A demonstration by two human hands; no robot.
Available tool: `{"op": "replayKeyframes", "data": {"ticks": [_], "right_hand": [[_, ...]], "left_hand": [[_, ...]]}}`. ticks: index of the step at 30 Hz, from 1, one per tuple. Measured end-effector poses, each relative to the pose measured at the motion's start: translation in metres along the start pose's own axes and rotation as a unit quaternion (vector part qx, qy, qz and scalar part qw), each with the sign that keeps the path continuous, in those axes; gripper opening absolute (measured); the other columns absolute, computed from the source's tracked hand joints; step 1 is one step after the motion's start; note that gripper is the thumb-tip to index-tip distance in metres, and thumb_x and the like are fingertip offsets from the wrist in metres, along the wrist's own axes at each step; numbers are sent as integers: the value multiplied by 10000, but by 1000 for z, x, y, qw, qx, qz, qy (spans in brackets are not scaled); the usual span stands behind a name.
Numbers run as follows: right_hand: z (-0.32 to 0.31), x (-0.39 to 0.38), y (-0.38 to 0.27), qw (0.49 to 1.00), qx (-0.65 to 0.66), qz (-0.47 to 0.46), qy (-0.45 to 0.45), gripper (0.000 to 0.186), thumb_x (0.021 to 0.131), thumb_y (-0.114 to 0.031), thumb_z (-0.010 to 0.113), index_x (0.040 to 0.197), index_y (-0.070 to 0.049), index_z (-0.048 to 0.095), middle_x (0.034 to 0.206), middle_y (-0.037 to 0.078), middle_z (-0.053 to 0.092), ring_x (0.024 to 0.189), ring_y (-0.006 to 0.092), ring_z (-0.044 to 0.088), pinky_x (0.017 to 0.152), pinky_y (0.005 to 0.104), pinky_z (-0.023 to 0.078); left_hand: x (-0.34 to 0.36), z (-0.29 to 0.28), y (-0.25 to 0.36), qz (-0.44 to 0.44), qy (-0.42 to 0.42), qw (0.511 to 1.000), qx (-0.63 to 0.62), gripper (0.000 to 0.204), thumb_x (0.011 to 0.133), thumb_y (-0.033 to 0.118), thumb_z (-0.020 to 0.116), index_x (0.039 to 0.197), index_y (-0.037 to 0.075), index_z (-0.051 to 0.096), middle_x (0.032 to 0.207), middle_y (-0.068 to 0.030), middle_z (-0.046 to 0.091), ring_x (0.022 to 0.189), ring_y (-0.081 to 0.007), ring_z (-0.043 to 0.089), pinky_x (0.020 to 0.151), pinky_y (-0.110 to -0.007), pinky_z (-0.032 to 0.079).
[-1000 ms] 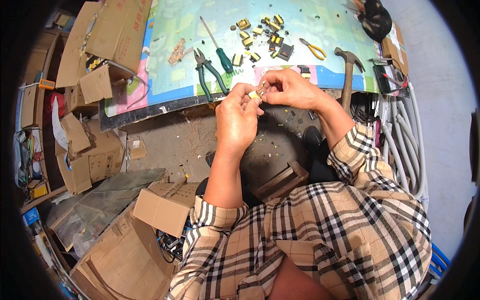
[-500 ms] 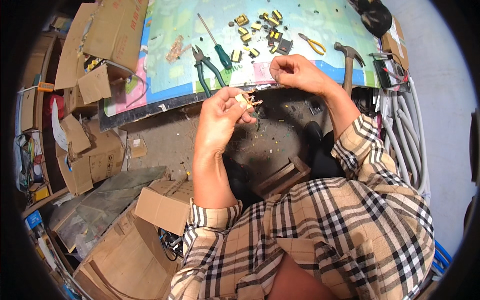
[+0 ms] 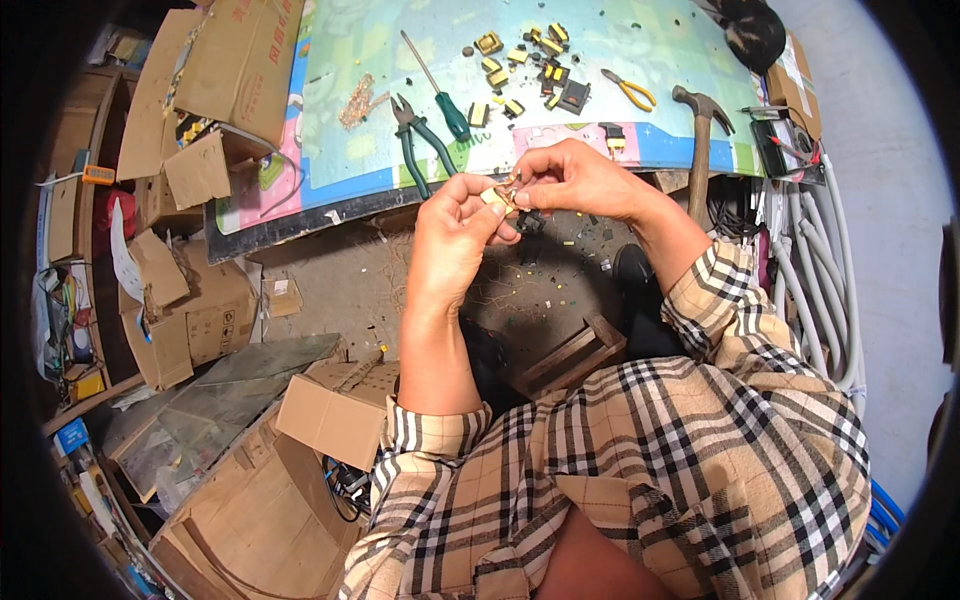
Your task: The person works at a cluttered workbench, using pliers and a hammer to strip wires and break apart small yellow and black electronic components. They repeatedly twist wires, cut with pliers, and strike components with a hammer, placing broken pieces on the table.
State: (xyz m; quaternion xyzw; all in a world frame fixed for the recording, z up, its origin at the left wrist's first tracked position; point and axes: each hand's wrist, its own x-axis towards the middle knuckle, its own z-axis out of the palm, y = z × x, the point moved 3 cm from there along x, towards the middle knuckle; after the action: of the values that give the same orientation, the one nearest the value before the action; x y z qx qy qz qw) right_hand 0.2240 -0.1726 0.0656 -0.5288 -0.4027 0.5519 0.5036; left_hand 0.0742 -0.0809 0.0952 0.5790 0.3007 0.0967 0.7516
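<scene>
Between the thumb and fingers of my left hand (image 3: 448, 225) is a small coil (image 3: 492, 196) wrapped in pale yellow tape, with loose copper wire (image 3: 511, 186) at its right end. My right hand (image 3: 582, 184) pinches that copper wire, its fingertips against the coil; the exact grip is partly hidden. Both hands meet just off the table's near edge. Dark green pliers (image 3: 424, 145) lie right behind my left hand, and a green-handled screwdriver (image 3: 452, 115) beyond them. Past my right hand sits a small black and yellow transformer (image 3: 615, 137).
Several small transformers (image 3: 552, 75) lie scattered on the table mat (image 3: 370, 30). Yellow-handled cutters (image 3: 630, 90) and a hammer (image 3: 699, 150) are to the right. A copper wire tangle (image 3: 358, 105) lies left. Cardboard boxes (image 3: 240, 70) stand at the left; scraps litter the floor (image 3: 350, 280).
My right hand has come left and down from the table edge to the coil and now grips its wire. A black and yellow transformer behind that hand has come into view.
</scene>
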Motion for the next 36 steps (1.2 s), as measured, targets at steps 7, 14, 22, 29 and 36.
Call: {"op": "replayKeyframes", "data": {"ticks": [7,14,22,29,36], "right_hand": [[-1,0,9,997,-63,-41,14,181,861,-194,661,919,-23,649,715,-43,579,657,31,499,583,209,413],[-3,-3,-1,1000,-14,-15,15,207,875,-205,659,930,-7,643,715,-18,575,628,53,505,579,222,437],[-7,-5,-3,997,-23,-33,68,181,895,-167,608,935,8,635,716,6,592,611,74,536,571,245,445],[-3,-6,-7,963,-210,-112,127,171,841,-126,564,911,21,618,688,125,602,622,198,578,594,331,463],[-4,-8,-9,928,-308,-103,181,177,824,-146,563,893,3,630,734,184,634,662,299,623,626,371,488]], "left_hand": [[2,4,-4,-1,9,1000,19,162,899,34,599,1046,-24,565,844,-71,656,668,-105,617,672,-277,566],[2,0,-7,-30,30,995,-88,194,901,61,604,1056,-46,555,861,-127,663,669,-135,641,680,-322,593],[4,3,-11,-60,-6,987,-146,214,911,87,599,1071,-45,546,879,-155,666,671,-156,655,676,-333,599],[4,11,-10,-61,29,989,-129,166,923,128,594,976,-24,556,768,-123,640,552,-117,607,521,-264,555],[8,13,-20,-39,67,997,-14,133,905,145,619,845,27,608,680,-85,634,468,-85,539,410,-226,448]]}}
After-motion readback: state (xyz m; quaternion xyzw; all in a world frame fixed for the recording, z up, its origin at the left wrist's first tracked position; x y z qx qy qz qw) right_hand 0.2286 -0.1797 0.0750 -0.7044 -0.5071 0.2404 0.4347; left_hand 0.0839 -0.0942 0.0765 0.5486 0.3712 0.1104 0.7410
